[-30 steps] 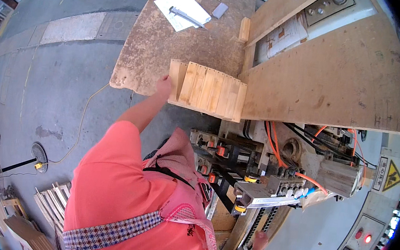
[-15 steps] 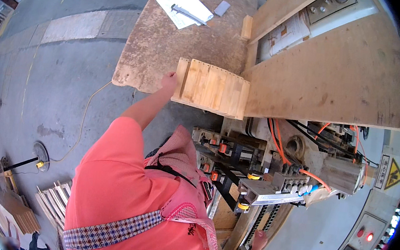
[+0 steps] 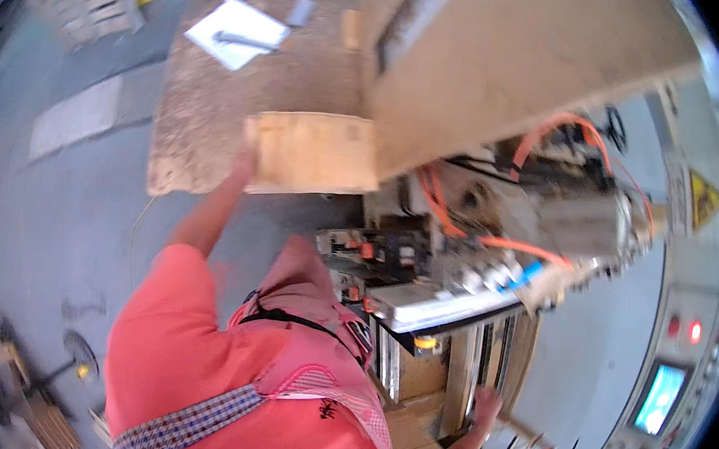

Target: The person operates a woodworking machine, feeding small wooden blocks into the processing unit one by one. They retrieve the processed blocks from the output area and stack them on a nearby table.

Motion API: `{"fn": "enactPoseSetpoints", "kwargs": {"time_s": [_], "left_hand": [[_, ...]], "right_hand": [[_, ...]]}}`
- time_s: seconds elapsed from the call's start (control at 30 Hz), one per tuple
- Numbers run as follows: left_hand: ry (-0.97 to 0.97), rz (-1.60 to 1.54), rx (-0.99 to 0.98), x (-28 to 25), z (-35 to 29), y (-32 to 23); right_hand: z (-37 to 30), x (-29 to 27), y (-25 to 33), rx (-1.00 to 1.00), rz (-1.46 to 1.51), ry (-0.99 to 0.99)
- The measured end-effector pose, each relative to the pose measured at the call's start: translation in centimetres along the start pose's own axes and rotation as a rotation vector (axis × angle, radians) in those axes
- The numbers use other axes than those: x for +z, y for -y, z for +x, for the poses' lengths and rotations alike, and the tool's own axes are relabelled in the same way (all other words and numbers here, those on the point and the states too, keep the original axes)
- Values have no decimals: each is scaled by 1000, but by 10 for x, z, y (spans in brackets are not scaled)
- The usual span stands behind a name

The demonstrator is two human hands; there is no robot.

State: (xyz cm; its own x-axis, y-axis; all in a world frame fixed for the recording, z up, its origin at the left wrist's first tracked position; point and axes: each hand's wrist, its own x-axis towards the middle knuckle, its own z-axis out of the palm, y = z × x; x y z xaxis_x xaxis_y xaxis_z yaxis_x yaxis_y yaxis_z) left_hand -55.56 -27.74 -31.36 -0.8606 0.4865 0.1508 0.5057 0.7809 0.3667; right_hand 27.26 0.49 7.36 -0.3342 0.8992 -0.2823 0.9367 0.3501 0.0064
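Observation:
A row of pale wooden strips (image 3: 319,154) lies side by side at the near edge of a worn brown table (image 3: 205,112). My left hand (image 3: 246,160) touches the left end of the row, its fingers smeared by motion. Low on the right, my right hand (image 3: 487,406) is curled closed beside the rails of a machine (image 3: 448,300). Whatever it may hold is hidden. Orange hoses and metal clamps sit on the machine between my two hands.
On the table lie white paper (image 3: 232,23), a caliper (image 3: 247,41) and a small grey block (image 3: 301,11). A large wooden panel (image 3: 515,74) slants across the right. A control panel with a lit screen (image 3: 661,398) stands far right; a fan (image 3: 81,357) stands lower left.
The view has swung, shifting the table and strips left in the picture. My left hand stays at the row's left end, where a gap between strips no longer shows. My right hand appears higher.

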Motion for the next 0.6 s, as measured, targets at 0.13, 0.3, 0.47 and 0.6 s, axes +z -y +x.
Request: {"fn": "enactPoseSetpoints", "kwargs": {"time_s": [0.13, 0.3, 0.47, 0.6], "left_hand": [[257, 221, -4, -10, 8, -40], [-168, -777, -356, -87, -85, -123], [271, -943, -330, -131, -229, -235], [518, -724, 117, -237, -282, -444]], "right_hand": [[39, 2, -23, 92, -47, -134], [130, -46, -21, 104, 97, -344], [232, -70, -44, -65, 207, -616], [298, -94, -47, -175, 164, -585]]}}
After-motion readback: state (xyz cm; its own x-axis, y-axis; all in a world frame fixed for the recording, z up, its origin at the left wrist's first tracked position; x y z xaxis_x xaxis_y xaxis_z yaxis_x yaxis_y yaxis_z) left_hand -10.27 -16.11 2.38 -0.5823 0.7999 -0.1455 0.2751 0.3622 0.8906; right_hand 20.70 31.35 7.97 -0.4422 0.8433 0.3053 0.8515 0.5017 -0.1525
